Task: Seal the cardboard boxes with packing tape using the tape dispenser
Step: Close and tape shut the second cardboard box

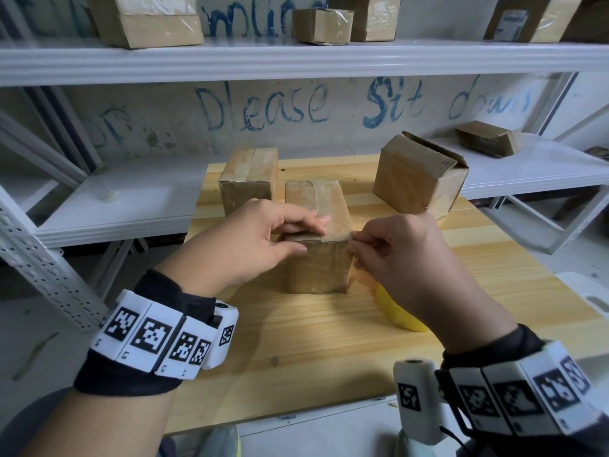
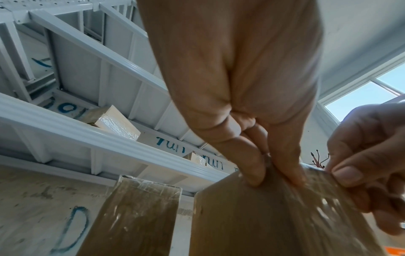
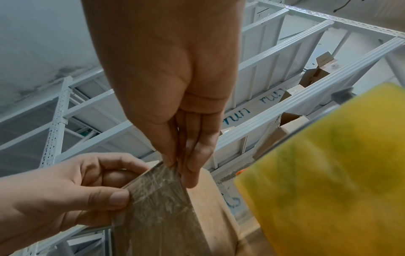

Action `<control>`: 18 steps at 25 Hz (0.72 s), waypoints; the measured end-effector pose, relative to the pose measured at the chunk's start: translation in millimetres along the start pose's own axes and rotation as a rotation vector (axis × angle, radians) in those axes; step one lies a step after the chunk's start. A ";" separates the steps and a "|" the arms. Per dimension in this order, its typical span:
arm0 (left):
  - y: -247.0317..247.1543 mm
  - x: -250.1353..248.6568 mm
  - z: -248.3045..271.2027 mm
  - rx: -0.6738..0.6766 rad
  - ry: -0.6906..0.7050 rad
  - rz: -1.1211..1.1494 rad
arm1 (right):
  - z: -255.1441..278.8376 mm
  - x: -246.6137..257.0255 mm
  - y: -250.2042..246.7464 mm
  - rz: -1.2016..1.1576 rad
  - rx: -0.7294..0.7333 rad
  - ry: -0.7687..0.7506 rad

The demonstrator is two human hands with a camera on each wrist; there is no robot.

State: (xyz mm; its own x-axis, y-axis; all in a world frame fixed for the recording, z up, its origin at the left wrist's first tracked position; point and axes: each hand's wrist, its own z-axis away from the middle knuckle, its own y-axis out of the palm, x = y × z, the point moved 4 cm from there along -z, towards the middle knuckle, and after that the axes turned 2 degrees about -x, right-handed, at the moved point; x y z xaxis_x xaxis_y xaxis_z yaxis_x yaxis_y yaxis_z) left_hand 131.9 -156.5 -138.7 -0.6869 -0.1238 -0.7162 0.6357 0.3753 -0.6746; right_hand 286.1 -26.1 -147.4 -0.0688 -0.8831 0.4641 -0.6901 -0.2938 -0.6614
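Observation:
A small cardboard box (image 1: 318, 268) stands mid-table with clear tape (image 3: 157, 199) running over its top and down its front face. My left hand (image 1: 311, 235) grips the box's top front edge, thumb on the front and fingers on top; the left wrist view shows it as well (image 2: 274, 169). My right hand (image 1: 357, 240) pinches the tape's edge at the box's top right corner, seen close in the right wrist view (image 3: 179, 166). A yellow tape roll (image 1: 398, 315) lies on the table under my right wrist, partly hidden.
A taped box (image 1: 248, 179) stands just behind on the left. An open-flapped box (image 1: 418, 176) sits at the back right of the wooden table (image 1: 296, 357). White metal shelves (image 1: 296, 57) with more boxes rise behind and to both sides.

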 end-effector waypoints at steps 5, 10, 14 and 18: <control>1.9 1.7 2.9 0.012 -0.049 0.122 | 3.1 -1.6 0.1 -0.002 -0.030 0.020; 1.5 1.5 4.4 0.026 -0.011 0.115 | 2.5 -3.3 1.2 0.005 -0.021 0.030; 0.7 3.1 2.4 -0.001 -0.009 0.056 | 2.1 -1.4 0.3 0.007 -0.020 0.038; 0.1 2.6 1.6 0.025 0.022 0.006 | 2.5 4.0 -0.2 0.008 -0.002 -0.008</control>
State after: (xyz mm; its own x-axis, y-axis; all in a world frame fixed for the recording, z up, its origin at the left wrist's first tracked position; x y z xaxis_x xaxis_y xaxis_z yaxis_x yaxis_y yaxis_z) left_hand 130.7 -158.3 -140.9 -0.6902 -0.1008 -0.7165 0.6486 0.3528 -0.6744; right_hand 287.7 -30.5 -146.9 -0.0688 -0.8882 0.4542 -0.6910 -0.2859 -0.6639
